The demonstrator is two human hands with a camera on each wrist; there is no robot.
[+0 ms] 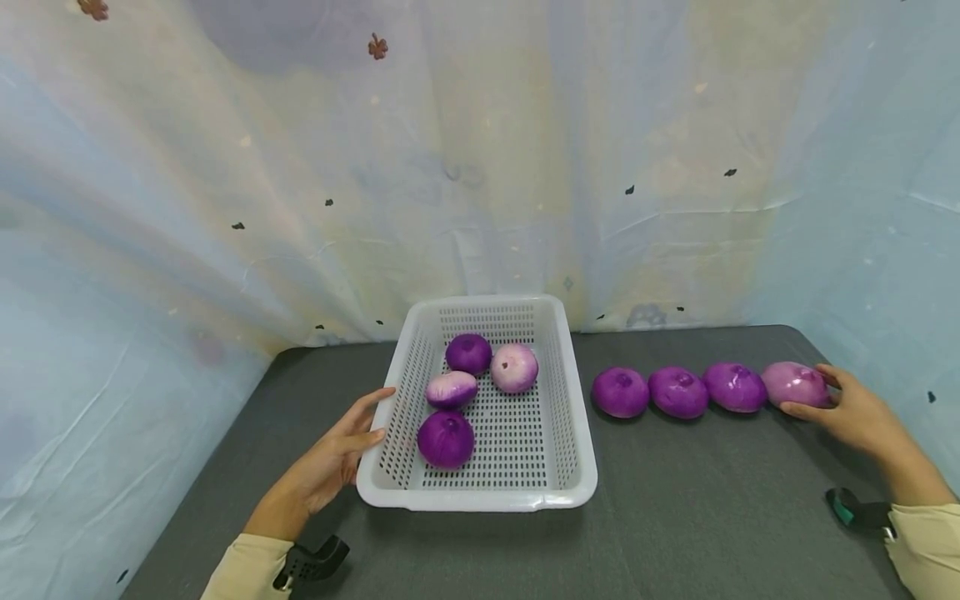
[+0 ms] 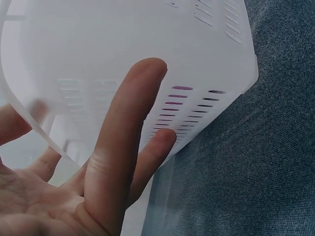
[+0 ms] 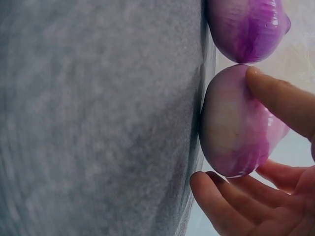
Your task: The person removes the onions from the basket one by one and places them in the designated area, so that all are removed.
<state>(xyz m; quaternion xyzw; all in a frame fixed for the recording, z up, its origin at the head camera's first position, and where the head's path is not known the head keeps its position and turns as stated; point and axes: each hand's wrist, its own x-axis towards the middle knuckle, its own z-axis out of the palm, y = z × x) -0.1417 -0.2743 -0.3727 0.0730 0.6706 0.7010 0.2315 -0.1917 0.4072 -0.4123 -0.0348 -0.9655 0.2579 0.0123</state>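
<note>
A white plastic basket (image 1: 480,500) with slotted walls stands on the dark table, holding several purple onions (image 1: 446,439). My left hand (image 1: 333,454) grips its left rim; in the left wrist view two fingers (image 2: 123,118) lie along the outer wall and others reach past the rim. Right of the basket, several purple onions sit in a row, a deep purple one (image 1: 620,392) nearest it. At the row's far right end, my right hand (image 1: 858,412) holds a paler pink-purple onion (image 1: 793,384), thumb on one side and fingers on the other. That onion touches its neighbour (image 3: 248,29).
The dark grey cloth (image 1: 697,508) covers the table, whose back edge meets a pale patterned curtain (image 1: 487,167). Another curtain side hangs at the right (image 1: 892,275). Black wrist mounts (image 1: 311,562) sit at both cuffs.
</note>
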